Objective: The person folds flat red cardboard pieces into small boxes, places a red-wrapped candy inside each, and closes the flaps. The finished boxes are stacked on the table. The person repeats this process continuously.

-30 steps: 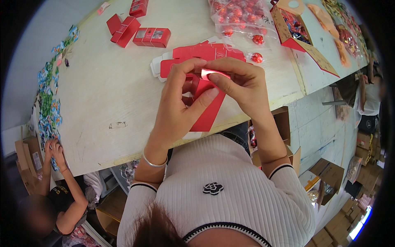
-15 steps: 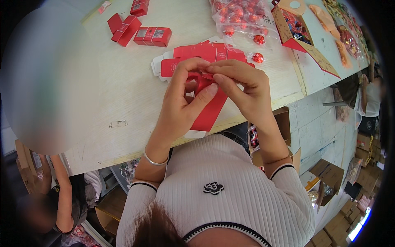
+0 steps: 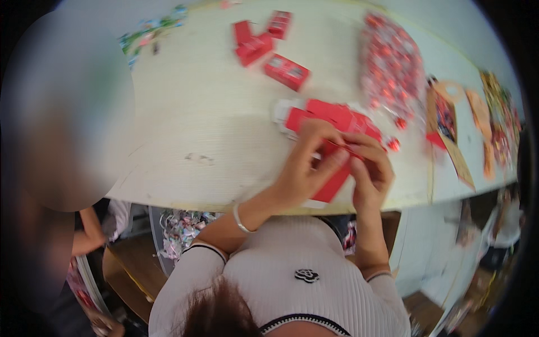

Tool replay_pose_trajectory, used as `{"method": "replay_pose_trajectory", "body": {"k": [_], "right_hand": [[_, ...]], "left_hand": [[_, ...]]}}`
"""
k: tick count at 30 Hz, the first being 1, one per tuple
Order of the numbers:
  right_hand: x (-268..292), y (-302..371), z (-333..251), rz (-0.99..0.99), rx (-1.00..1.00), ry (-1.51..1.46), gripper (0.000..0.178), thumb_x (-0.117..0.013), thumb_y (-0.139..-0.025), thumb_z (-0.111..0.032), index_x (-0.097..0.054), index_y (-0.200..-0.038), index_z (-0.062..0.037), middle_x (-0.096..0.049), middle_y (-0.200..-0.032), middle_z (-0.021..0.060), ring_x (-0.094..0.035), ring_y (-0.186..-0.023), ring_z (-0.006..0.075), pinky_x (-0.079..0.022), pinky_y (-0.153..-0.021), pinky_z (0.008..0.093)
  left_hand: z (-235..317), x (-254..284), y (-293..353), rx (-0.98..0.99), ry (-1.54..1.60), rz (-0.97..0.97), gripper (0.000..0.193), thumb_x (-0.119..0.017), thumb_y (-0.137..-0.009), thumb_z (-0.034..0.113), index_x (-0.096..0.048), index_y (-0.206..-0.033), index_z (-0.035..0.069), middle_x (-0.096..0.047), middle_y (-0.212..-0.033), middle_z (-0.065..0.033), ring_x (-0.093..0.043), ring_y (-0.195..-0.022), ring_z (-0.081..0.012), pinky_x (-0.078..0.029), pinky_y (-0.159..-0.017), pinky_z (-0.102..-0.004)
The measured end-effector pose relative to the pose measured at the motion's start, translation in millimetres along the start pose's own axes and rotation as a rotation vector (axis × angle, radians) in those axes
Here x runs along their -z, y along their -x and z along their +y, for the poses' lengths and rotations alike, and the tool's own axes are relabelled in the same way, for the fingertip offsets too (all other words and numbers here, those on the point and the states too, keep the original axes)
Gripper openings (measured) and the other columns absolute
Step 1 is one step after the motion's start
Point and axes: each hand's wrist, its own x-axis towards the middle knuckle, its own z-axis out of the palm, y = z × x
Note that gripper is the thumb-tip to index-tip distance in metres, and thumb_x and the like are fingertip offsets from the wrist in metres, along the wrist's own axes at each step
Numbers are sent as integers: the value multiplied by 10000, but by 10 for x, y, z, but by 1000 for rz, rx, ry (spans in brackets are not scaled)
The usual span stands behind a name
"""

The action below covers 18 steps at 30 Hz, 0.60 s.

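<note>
Between my hands, near the table's front edge, is a red cardboard box (image 3: 333, 186), part-folded and slanting toward me. My left hand (image 3: 307, 164) is closed on its upper end, thumb along the side. Opposite it, my right hand (image 3: 370, 167) pinches the same end with thumb and fingers. The fingertips meet there and hide the flaps; blur softens the detail. Just beyond my hands lies a pile of flat red-and-white box blanks (image 3: 328, 111). A red-wrapped candy (image 3: 393, 144) lies beside my right hand.
Red boxes (image 3: 287, 71) stand farther back. A clear bag of red candies (image 3: 393, 64) lies at the back right, near an open carton (image 3: 443, 118). Blue-green wrapped pieces (image 3: 147, 35) lie far left. Below the table is a bin of wrapped sweets (image 3: 181, 227). A co-worker's arm (image 3: 90, 231) shows at left.
My view has swung, so table and hands sit farther right and lower, now blurred. Both hands still grip the box's upper end. Blue-green pieces at far left have come into view.
</note>
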Motion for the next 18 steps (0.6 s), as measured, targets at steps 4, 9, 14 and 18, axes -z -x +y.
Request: {"method": "replay_pose_trajectory", "body": {"k": [4, 9, 14, 18], "right_hand": [[121, -128, -25, 259, -115, -183, 206, -487, -839, -98, -536, -1001, 19, -560, -1059, 171, -553, -952, 231, -448, -811, 334], [-67, -93, 208, 135, -193, -39, 300, -460, -872, -129, -480, -1130, 24, -524, -1132, 139, -500, -1046, 224, -349, -940, 329], [-186, -59, -33, 80, 211, 480, 564, -516, -828, -143, -275, -1301, 48, -332, -1336, 185, -289, -1255, 300, -230, -1022, 434], [-133, 233, -258, -541, 358, 1017, 651, -630, -748, -222, -337, -1303, -48, -335, -1313, 252, -328, -1226, 394, -276, -998, 460]], "left_hand": [[88, 125, 14, 161, 401, -121, 741, -591, -812, 411, -149, -1344, 143, -326, -1197, -72, -472, -955, -151, -447, -738, -249], [81, 244, 55, 598, 864, -311, 784, -510, -812, 535, -77, -1382, 215, -369, -1234, -56, -461, -1015, -156, -432, -822, -284], [0, 288, 134, 542, 750, -78, 805, -538, -814, 497, -53, -1388, 207, -384, -1250, -60, -434, -1087, -155, -408, -893, -305], [136, 239, 38, 753, 582, 121, 918, -487, -758, 637, 8, -1376, 173, -362, -1267, -86, -448, -1080, -187, -446, -855, -394]]}}
